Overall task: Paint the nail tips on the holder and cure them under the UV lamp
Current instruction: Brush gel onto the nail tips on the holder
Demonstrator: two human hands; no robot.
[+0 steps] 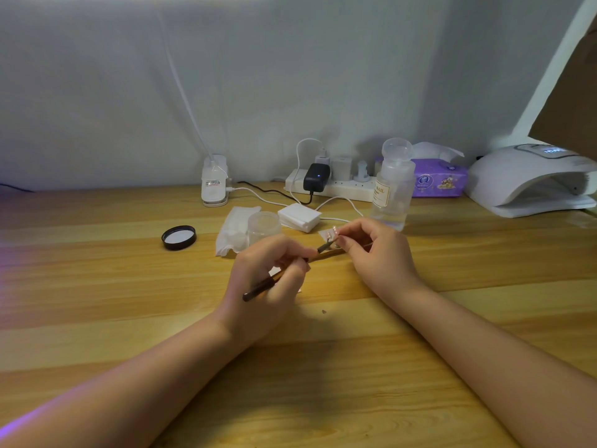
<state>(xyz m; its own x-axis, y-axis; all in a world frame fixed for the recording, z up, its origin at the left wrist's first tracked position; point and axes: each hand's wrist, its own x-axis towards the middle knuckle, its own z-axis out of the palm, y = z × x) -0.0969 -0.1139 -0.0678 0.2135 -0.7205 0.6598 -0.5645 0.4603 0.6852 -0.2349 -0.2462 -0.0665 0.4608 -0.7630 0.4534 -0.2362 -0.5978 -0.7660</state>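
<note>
The nail tips (330,233) sit in a short pale row on a small holder (324,235), raised above the worktop (97,286) just in front of the clear pump bottle (392,185). The right hand (376,253) pinches the holder between thumb and curled fingers, tips turned toward the left hand (268,279). That hand grips a dark brush (281,276) in a pen hold; its long axis runs from low near the wrist up and across to the tips, the bristle end touching or almost touching them, though blur makes contact hard to judge. So the coming stroke depends on the brush reaching rightward along that line while the right hand keeps the row steady.

Left of the bottle stands a small clear jar (264,225), open, contents not discernible; its black lid (178,237) lies further left, inside up. Beside the jar lie white wipes (234,229). The UV lamp (529,181) waits well right of the bottle, mouth open, nothing visible inside
</note>
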